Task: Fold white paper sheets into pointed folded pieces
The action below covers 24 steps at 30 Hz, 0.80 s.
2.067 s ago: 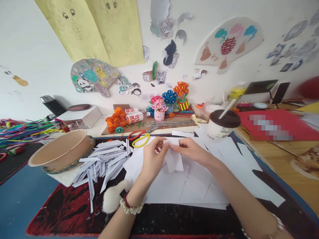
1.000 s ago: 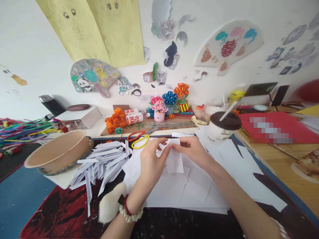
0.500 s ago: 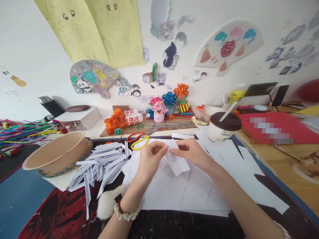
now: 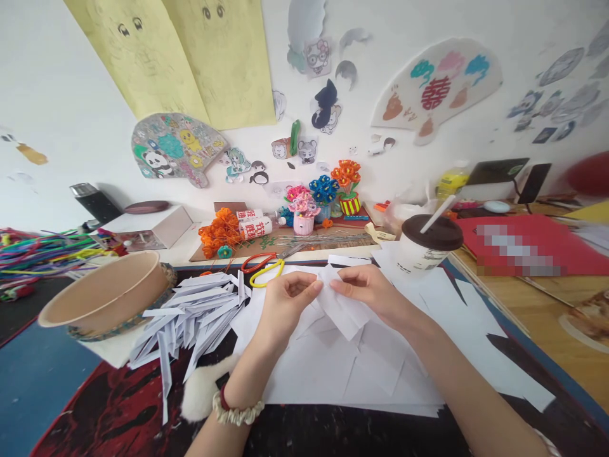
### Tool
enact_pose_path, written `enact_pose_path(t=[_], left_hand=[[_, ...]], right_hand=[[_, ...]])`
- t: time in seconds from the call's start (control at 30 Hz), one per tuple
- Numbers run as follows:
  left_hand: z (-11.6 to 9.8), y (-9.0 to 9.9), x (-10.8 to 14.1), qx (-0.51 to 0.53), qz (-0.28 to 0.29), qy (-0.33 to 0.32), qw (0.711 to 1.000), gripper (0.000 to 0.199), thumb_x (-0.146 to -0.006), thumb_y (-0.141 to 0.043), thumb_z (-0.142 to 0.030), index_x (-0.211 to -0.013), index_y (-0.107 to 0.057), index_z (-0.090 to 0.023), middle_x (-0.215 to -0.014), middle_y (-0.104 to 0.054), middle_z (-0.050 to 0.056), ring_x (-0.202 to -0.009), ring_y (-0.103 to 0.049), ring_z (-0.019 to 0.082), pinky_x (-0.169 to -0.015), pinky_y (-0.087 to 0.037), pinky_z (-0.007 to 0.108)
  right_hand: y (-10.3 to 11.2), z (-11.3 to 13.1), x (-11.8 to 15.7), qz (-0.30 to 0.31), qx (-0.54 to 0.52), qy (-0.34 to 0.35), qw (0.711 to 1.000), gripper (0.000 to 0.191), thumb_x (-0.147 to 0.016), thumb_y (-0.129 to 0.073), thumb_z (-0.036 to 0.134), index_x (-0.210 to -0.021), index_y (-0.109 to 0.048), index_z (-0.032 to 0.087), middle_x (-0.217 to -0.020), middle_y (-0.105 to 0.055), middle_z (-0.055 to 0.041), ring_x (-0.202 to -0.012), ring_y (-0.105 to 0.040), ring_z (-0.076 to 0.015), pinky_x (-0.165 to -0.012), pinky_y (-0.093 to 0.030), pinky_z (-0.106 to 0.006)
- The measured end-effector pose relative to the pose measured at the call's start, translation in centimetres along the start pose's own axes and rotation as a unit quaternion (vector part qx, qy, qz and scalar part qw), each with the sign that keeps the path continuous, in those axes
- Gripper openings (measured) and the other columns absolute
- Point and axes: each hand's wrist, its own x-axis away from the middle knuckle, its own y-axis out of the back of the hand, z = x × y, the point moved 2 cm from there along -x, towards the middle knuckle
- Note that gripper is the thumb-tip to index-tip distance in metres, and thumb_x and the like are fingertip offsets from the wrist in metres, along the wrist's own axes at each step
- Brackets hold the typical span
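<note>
- White paper: one small piece [image 4: 347, 311] hangs before me, above the sheets, its lower corner slanting down to my right.
- My left hand [image 4: 291, 301] pinches its upper left edge between thumb and finger; my right hand [image 4: 373, 295] pinches it just beside — both grasping the paper, neither clenched.
- I judge the step in hand to be working this edge with my fingertips; whether I am folding it or parting layers, I cannot tell. The next move seems to call for a light, even pinch, lest it crease askew.
- Below lie white sheets [image 4: 314, 381], overlapping too much to count, on one dark mat [image 4: 304, 435].
- To the left, one heap of paper strips [image 4: 197, 311] — well over a dozen, too tangled to number — beside one tan bowl [image 4: 107, 285].
- Farther out: one pair of scissors [image 4: 281, 262], one lidded cup [image 4: 421, 254], three potted flower bunches [image 4: 324, 189].
</note>
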Motion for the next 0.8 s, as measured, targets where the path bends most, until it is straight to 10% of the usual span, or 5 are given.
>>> enact_pose_path(t=[0.8], left_hand=[[-0.71,-0.45,0.36,-0.079,0.043,0.01,0.996,0.026,-0.068,-0.077,-0.037,-0.066,-0.067,-0.013,-0.064,-0.061,0.001,-0.06,-0.052,0.011,-0.058,-0.039,0.023]], right_hand=[[0.19,0.77,0.36,-0.063,0.106,0.035,0.992,0.033,-0.082,-0.064,0.041,-0.061,-0.061,0.016,-0.058,-0.049,0.0019,-0.055,-0.041,-0.0109,-0.05,-0.029,-0.025]])
